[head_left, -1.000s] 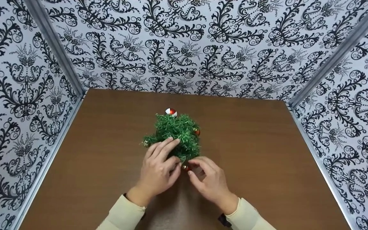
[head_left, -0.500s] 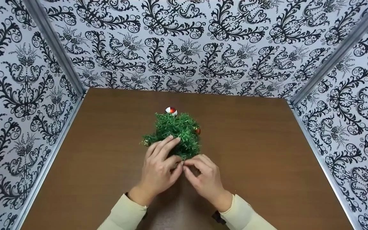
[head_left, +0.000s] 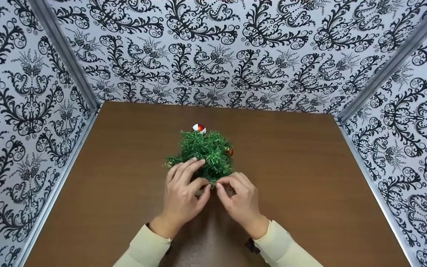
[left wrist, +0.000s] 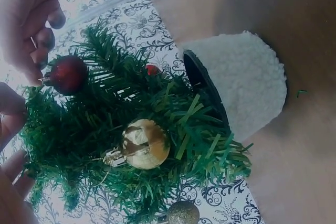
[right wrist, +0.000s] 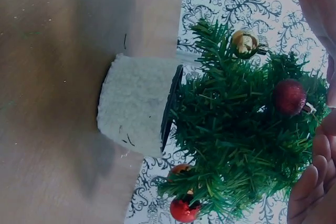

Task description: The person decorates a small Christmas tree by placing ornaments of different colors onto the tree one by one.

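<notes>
A small artificial Christmas tree (head_left: 206,148) stands upright in a white fuzzy pot (left wrist: 239,80). My left hand (head_left: 182,193) lies against its near left side, thumb and index finger pinching a front branch tip. Close beside it, my right hand (head_left: 239,194) has thumb and index fingertips together at the cap of a dark red Christmas ball (left wrist: 69,74). The ball hangs at the upper front of the tree; the pinched loop is too small to see. A gold ball (left wrist: 146,144) and a glittery gold ball (left wrist: 184,214) hang lower on the left.
A red-and-white ball (head_left: 199,128) shows behind the tree, and a shiny red ball (right wrist: 184,209) hangs at its right. Brown table (head_left: 291,167) surrounds the pot, with small green needle scraps on it. Patterned walls (head_left: 213,55) enclose the back and sides.
My right hand has moved left and slightly up to the left fingertips, then a little away, leaving a narrow gap. The red ball seen between the hands is now hidden in the head view.
</notes>
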`<state>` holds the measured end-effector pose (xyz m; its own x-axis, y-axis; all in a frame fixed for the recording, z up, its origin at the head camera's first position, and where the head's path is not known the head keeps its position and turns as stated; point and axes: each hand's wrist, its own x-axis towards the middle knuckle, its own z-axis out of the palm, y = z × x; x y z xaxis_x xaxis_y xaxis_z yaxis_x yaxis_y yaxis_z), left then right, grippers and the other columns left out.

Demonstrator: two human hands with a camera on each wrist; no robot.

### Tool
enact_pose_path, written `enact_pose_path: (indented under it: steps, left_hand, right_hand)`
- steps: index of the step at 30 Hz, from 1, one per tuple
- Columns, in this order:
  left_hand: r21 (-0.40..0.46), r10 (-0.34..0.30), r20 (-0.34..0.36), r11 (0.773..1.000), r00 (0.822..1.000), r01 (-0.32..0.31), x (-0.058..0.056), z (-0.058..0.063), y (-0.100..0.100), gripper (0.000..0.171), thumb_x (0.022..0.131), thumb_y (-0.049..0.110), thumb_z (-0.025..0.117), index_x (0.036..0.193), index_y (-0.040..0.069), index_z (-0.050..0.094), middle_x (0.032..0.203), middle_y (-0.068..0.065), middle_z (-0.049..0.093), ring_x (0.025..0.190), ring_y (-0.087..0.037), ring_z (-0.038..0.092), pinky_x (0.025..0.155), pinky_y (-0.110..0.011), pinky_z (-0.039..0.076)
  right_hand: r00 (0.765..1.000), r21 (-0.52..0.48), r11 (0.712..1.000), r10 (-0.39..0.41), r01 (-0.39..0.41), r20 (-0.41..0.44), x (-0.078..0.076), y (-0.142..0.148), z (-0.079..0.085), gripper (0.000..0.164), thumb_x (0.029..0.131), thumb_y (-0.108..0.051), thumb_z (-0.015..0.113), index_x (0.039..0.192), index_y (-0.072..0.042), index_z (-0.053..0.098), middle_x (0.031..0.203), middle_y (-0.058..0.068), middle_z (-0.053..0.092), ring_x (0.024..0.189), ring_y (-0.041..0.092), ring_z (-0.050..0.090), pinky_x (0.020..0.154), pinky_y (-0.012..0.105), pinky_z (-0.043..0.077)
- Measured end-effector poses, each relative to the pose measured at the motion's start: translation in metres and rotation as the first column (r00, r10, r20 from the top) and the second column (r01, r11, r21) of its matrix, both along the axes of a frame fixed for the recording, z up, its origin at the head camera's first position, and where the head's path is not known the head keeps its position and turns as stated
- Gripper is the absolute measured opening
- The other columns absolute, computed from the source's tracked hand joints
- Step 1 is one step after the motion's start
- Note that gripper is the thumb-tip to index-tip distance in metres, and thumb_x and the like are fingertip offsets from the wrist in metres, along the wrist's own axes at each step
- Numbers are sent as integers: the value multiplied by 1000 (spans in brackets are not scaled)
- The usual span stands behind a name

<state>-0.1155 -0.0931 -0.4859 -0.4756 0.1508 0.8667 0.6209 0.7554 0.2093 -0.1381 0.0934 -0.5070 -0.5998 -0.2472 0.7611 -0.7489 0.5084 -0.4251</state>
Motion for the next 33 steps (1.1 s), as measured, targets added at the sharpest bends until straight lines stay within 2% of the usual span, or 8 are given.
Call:
enact_pose_path:
  steps: [10, 15, 18, 24, 33]
  left_hand:
    - [32, 69, 46, 997, 997, -70, 1, 4, 1, 7, 78, 17, 76, 73, 15, 71, 124, -7, 66, 120, -29, 57, 100, -55, 36]
    - [25, 116, 58, 993, 992, -118, 1, 8, 3, 6, 77, 18, 77, 75, 15, 72, 115, -6, 67, 110, -29, 60, 100, -55, 37]
    - [-4, 139, 64, 990, 988, -139, 1, 9, 4, 6, 77, 17, 76, 75, 14, 72, 113, -7, 67, 106, -29, 60, 100, -55, 38]
    - [-116, 171, 58, 980, 984, -164, 2, 13, 5, 8, 79, 18, 72, 75, 11, 72, 118, -10, 66, 112, -32, 59, 102, -52, 38]
    - [-117, 169, 103, 981, 980, -157, 3, 14, 4, 7, 76, 17, 75, 73, 13, 70, 119, -10, 65, 114, -31, 57, 105, -51, 36]
  right_hand:
    - [999, 2, 999, -36, 36, -21, -6, -6, -1, 5, 87, -14, 72, 86, -19, 72, 74, -9, 56, 64, 6, 50, 55, 17, 42]
    - [999, -1, 999, -49, 49, -12, -6, -8, -3, 5, 85, -13, 73, 86, -18, 72, 74, -11, 56, 65, 3, 49, 55, 17, 42]
    - [998, 4, 998, -57, 57, -7, -6, -8, -3, 5, 85, -13, 74, 85, -18, 72, 73, -11, 55, 63, 2, 49, 54, 17, 41]
    - [997, 36, 996, -81, 81, 7, -6, -8, -4, 6, 83, -13, 75, 83, -18, 72, 69, -7, 55, 62, 2, 47, 52, 18, 40]
    - [996, 53, 995, -85, 85, -7, -5, -8, -4, 8, 79, -10, 76, 81, -18, 73, 67, -10, 53, 58, 8, 49, 49, 23, 40]
